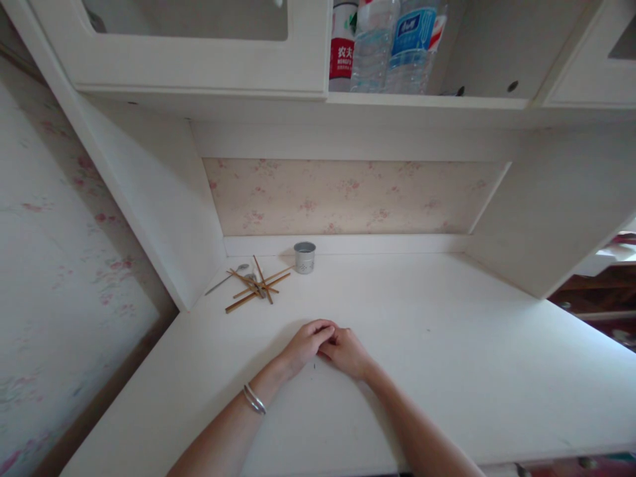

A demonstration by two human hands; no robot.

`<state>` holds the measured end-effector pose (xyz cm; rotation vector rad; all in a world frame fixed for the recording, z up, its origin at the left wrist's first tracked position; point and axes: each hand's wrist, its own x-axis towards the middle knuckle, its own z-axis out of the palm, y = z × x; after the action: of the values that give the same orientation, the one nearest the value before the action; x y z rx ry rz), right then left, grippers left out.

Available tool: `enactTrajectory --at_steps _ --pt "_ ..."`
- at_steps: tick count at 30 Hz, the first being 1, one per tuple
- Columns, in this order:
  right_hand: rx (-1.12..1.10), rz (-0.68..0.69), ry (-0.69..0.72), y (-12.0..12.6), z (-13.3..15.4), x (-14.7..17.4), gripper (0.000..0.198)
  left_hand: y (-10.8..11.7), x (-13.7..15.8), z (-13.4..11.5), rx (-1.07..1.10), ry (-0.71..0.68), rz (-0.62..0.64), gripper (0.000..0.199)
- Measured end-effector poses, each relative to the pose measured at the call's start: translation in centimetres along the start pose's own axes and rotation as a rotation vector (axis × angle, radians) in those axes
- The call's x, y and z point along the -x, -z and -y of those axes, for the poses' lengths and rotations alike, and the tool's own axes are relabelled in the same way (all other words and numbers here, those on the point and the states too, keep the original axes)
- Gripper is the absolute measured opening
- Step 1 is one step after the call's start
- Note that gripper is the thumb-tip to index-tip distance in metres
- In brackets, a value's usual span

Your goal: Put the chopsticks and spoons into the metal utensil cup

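My left hand [309, 342], with silver bangles at its wrist, rests on the white desk [447, 371]. Its closed fingers overlap those of my right hand [348, 351], which is closed too, and the two touch each other. No object shows in or between them. Beyond my left hand, to the left, several wooden chopsticks [243, 302] lie crossed in a loose heap. A metal spoon [223, 281] pokes out of the heap toward the wall side, and other metal pieces are partly covered by the chopsticks. Right of the heap stands a small grey metal cup [305, 258] with holes near its base.
Overhead is a white cabinet [199, 66] whose open middle compartment holds plastic bottles [412, 46]. White side panels [149, 192] bound the desk left and right. A low ledge [377, 244] runs along the back, below flowered wallpaper [342, 199].
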<state>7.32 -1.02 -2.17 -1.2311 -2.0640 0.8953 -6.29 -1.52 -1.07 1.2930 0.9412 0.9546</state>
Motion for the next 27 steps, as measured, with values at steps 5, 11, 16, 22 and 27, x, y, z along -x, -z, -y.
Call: enactTrajectory --at_steps 5,11,16,22,27 --pt "0.016 0.002 0.003 -0.15 -0.20 -0.01 0.016 -0.03 0.01 0.25 -0.004 -0.010 -0.016 0.028" --pt "0.021 -0.004 0.004 -0.31 -0.44 0.00 0.018 -0.04 0.01 0.35 0.022 0.001 0.001 0.028" --pt "0.046 -0.006 0.010 -0.30 -0.62 -0.07 0.018 -0.11 -0.06 -0.07 0.011 0.027 -0.014 0.028" --pt "0.067 -0.007 -0.002 -0.24 -0.53 -0.12 0.018 -0.10 0.00 -0.09 0.013 0.018 0.001 0.028" --pt "0.073 0.011 0.010 -0.08 -0.42 -0.09 0.019 -0.11 0.10 0.07 0.022 0.001 0.002 0.027"
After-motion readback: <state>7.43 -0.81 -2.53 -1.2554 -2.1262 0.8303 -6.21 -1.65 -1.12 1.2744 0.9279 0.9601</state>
